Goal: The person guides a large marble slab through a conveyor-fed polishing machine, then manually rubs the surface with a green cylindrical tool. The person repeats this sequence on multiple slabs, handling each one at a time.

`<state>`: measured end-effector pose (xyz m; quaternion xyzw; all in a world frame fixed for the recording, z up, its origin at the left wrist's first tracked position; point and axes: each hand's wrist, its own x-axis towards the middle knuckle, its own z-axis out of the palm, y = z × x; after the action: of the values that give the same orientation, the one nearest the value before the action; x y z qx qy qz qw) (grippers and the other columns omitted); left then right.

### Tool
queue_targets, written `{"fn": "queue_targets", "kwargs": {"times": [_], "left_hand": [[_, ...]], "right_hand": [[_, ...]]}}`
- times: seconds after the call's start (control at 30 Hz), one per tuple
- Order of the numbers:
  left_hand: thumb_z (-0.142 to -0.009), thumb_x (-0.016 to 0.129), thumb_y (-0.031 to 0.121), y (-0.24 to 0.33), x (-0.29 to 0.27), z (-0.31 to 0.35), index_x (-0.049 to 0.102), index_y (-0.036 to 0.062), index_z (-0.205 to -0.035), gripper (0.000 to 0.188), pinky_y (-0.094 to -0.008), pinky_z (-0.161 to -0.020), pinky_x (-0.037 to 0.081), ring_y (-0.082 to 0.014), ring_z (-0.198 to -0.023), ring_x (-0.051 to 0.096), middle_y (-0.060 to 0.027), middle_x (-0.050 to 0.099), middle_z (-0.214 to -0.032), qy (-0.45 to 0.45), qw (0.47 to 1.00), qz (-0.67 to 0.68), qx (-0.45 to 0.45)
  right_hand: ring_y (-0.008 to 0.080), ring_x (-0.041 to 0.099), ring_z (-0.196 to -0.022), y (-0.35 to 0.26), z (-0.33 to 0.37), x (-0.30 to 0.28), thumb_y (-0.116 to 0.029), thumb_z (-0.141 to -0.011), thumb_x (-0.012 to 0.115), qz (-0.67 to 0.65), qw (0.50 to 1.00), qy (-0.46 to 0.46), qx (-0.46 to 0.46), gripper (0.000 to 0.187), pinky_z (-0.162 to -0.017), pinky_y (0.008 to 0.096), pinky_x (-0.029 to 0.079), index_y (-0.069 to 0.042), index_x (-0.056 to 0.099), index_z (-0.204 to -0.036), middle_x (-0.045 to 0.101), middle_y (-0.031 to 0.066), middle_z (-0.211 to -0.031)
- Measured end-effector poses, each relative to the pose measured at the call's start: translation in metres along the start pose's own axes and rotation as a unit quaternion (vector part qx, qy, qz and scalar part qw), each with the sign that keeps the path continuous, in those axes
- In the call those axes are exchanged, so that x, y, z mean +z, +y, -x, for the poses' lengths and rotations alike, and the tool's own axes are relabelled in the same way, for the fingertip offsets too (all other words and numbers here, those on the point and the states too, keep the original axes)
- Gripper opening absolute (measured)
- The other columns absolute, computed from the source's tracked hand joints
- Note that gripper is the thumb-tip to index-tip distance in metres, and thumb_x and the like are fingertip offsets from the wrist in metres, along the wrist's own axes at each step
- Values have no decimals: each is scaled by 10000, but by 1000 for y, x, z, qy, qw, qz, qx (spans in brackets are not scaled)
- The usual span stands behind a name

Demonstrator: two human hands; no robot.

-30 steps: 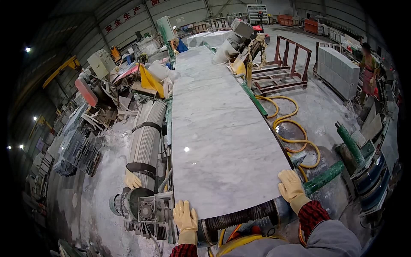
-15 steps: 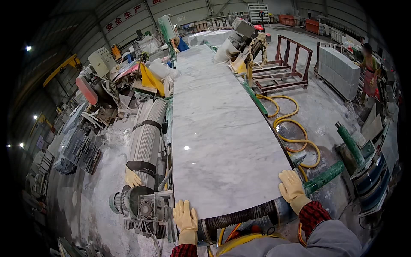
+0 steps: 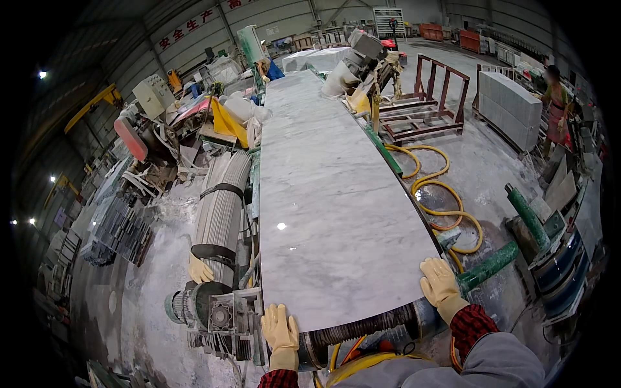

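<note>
A long white-grey polished stone slab (image 3: 336,194) lies flat before me, stretching away lengthwise on a roller conveyor. Both my hands wear cream rubber gloves with red-and-black checked cuffs. My left hand (image 3: 281,333) rests at the slab's near left corner, fingers extended forward over its edge. At the near right corner, my right hand (image 3: 442,284) lies with its fingers stretched along the stone. Neither hand shows anything wrapped in its fingers. Under the slab's near edge runs a dark ribbed roller (image 3: 362,331). Palms and the slab's underside are hidden.
To the left stand a motor (image 3: 184,304) and a strapped bundle of strips (image 3: 223,207) with a loose glove (image 3: 200,268). Yellow hose (image 3: 460,213) coils on the floor at right, near a green cylinder (image 3: 488,266). A person (image 3: 555,107) stands far right.
</note>
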<state>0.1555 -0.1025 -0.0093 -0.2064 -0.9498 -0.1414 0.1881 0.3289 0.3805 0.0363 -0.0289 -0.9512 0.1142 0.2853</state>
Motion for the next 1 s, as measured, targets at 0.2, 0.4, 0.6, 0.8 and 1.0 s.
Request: {"fn": "queue_targets", "kwargs": {"times": [0.2, 0.4, 0.6, 0.8, 1.0], "left_hand": [[-991, 691, 263, -1, 0, 3, 616, 63, -1429, 488, -602, -1216, 372, -487, -1400, 537, -289, 597, -1501, 2, 1000, -2, 4], [-998, 684, 258, 0, -1, 6, 616, 54, -1425, 478, -605, -1221, 368, -495, -1405, 534, -291, 597, -1504, 0, 1000, 1, 3], [-1000, 683, 260, -1, -2, 10, 612, 53, -1435, 487, -610, -1226, 358, -497, -1406, 533, -290, 597, -1505, -4, 1000, 3, -4], [-1011, 674, 261, 3, -7, 9, 612, 46, -1440, 484, -611, -1222, 360, -493, -1399, 538, -283, 600, -1503, -4, 1000, 6, 3], [-1013, 667, 256, 1, -8, 13, 613, 43, -1435, 476, -610, -1222, 357, -492, -1395, 541, -286, 600, -1500, 0, 1000, 5, 6]], "right_hand": [[436, 632, -1183, -4, -2, -5, -91, -834, 727, -14, 1000, 2, -4, 441, -1083, 546, 489, -20, 661, -1265, 678, 207, -1265], [440, 633, -1175, -7, -1, -8, -88, -829, 730, -6, 1000, 8, -8, 444, -1076, 547, 492, -14, 661, -1261, 678, 212, -1258], [445, 631, -1176, -8, 1, -8, -89, -830, 724, -10, 1000, 8, -3, 438, -1073, 548, 492, -11, 665, -1256, 680, 219, -1263], [443, 627, -1121, -11, -1, -12, -73, -811, 717, -7, 1000, 25, -15, 418, -1020, 538, 505, -8, 658, -1220, 672, 213, -1224], [434, 614, -1033, -19, -8, -21, -58, -791, 707, -21, 999, 27, -19, 399, -949, 526, 508, -13, 646, -1183, 651, 200, -1152]]}}
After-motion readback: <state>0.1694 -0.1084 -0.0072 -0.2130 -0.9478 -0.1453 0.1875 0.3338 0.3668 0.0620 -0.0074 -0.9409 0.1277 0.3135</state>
